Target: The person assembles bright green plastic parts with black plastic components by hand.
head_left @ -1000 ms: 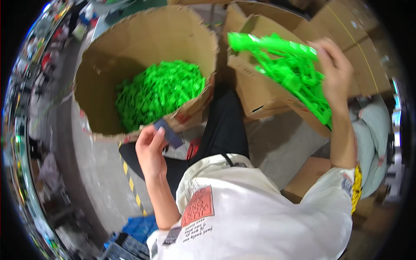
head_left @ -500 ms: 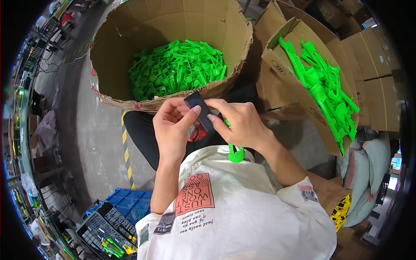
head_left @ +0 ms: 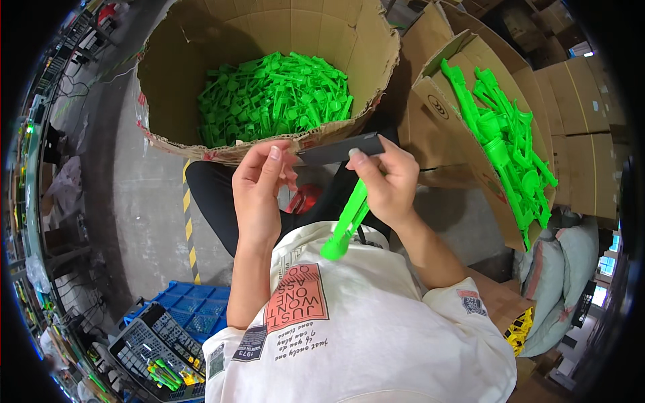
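Note:
My right hand (head_left: 390,180) pinches a flat black rectangular piece (head_left: 330,151) between thumb and fingers, above my lap. The same hand also keeps hold of a long green plastic part (head_left: 349,218); it slants down toward my shirt and ends in a rounded cup. At the left end of the black piece is my left hand (head_left: 259,185), thumb against curled fingers. Whatever it pinches, if anything, is too small to make out. Beyond my hands, a large round-sided cardboard box (head_left: 262,20) holds a heap of green plastic parts (head_left: 275,101).
On the right, an open carton (head_left: 437,111) contains more long green parts (head_left: 500,154). Blue (head_left: 195,305) and dark grey crates (head_left: 138,352) stand at lower left. Pale sacks (head_left: 561,275) and yellow parts (head_left: 519,330) lie at right. A red object (head_left: 304,199) shows between my legs.
The black piece has turned from steeply slanted to nearly level. My left thumb has come off it, and that hand is now at its left end. The green part has swung into fuller view.

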### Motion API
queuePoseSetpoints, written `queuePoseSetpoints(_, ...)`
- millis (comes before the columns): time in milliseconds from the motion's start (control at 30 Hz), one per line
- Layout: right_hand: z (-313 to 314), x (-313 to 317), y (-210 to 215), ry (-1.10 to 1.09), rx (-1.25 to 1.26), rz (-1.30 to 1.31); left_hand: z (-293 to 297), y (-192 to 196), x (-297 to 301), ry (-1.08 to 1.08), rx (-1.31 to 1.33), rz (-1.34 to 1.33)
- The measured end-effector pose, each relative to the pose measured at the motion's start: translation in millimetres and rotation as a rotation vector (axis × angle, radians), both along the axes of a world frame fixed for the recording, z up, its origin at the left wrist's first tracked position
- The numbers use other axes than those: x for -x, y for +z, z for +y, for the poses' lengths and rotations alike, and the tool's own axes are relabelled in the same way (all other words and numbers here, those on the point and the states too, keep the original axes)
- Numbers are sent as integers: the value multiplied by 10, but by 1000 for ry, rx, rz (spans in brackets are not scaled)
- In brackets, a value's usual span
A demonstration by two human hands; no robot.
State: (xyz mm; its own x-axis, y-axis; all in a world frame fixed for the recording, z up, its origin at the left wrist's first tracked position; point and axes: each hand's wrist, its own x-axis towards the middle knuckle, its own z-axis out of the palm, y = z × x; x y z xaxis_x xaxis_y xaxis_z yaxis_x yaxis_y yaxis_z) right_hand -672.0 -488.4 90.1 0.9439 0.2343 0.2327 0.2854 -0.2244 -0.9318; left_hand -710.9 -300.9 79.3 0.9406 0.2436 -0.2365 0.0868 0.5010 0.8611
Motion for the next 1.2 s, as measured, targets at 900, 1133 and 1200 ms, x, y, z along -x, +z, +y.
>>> queuePoseSetpoints(900,94,-261,46,-278,-507,-158,10,-484,332,-687,120,128)
queuePoseSetpoints(1133,115,-293,119,-172,-399,-313,-113,-474,310,-470,573,108)
queuePoseSetpoints(1200,112,-334,107,-122,-374,-303,-45,-465,239,-394,418,80)
